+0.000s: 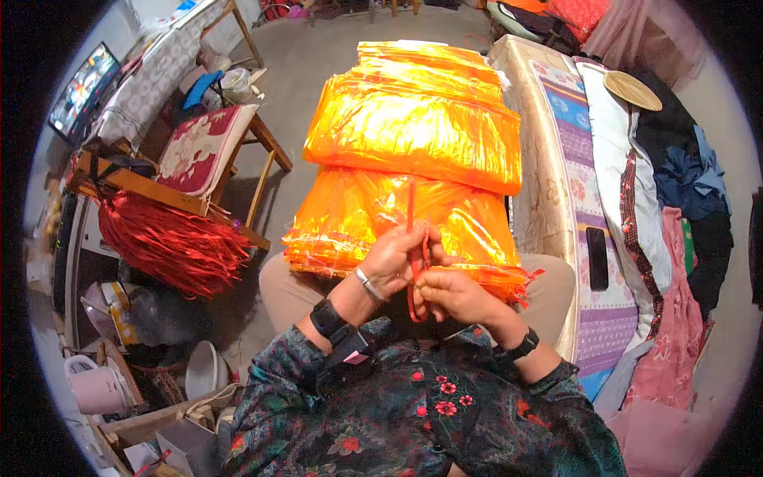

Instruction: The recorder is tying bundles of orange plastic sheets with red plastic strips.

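While the left hand [389, 260] pinches a red strip [411, 205] between thumb and fingers, here in the head view, the right hand [461, 292], curled almost into a fist, grips it lower down, nearer the shirt [389, 413]! Neither leaves much of a gap. The strip lies right between the two, looped at the fingertips, its long axis running outward from the shirt, one end pointing over the orange stack [413, 139]. The left hand sits nearer that far end, the right nearer the lower one. Off left, well apart, red strands [171, 242] hang beside a chair [200, 147]. And lettering? None I can read on strip or stack; the phone [597, 259], on the bed [606, 338] to the right, shows only black.
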The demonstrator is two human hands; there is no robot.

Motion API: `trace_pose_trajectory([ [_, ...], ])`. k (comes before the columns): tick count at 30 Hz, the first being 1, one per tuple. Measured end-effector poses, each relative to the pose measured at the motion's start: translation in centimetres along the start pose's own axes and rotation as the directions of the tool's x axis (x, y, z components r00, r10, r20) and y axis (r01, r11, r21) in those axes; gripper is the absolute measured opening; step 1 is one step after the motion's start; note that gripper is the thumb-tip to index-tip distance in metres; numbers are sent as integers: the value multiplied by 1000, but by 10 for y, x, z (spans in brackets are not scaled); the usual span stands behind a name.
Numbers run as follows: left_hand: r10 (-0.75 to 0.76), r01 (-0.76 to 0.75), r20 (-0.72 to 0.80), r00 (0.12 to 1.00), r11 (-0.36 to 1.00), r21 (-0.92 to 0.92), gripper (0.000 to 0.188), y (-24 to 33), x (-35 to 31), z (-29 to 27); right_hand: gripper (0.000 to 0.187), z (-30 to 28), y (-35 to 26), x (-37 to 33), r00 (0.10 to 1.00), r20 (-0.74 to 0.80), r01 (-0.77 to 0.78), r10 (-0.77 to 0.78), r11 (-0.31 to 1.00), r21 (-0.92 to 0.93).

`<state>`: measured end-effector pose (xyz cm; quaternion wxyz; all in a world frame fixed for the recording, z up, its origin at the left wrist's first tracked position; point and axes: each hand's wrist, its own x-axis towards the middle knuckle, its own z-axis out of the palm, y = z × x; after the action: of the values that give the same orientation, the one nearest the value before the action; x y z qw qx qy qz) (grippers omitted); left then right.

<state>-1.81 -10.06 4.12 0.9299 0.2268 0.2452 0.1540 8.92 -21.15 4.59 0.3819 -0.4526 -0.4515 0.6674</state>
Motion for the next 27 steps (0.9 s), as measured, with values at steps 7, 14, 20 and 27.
trace_pose_trajectory([
  [7, 106, -117, 58, 993, 966, 228, 25, 2, -1, 5, 24, 11, 24, -19, 942, -310, 112, -126, 992, -62],
  [14, 82, -107, 69, 994, 743, 660, 17, -33, -7, -12, 17, -30, -13, 9, 745, -666, 322, -37, 894, 310],
  [20, -22, -18, 54, 998, 766, 642, 20, -41, -18, -25, 13, -60, -15, 3, 536, -817, 489, -214, 867, 94],
  [27, -53, 73, -65, 996, 927, 368, 26, -39, -29, -3, 9, -42, -34, -13, 636, -740, 520, -220, 831, 199],
])
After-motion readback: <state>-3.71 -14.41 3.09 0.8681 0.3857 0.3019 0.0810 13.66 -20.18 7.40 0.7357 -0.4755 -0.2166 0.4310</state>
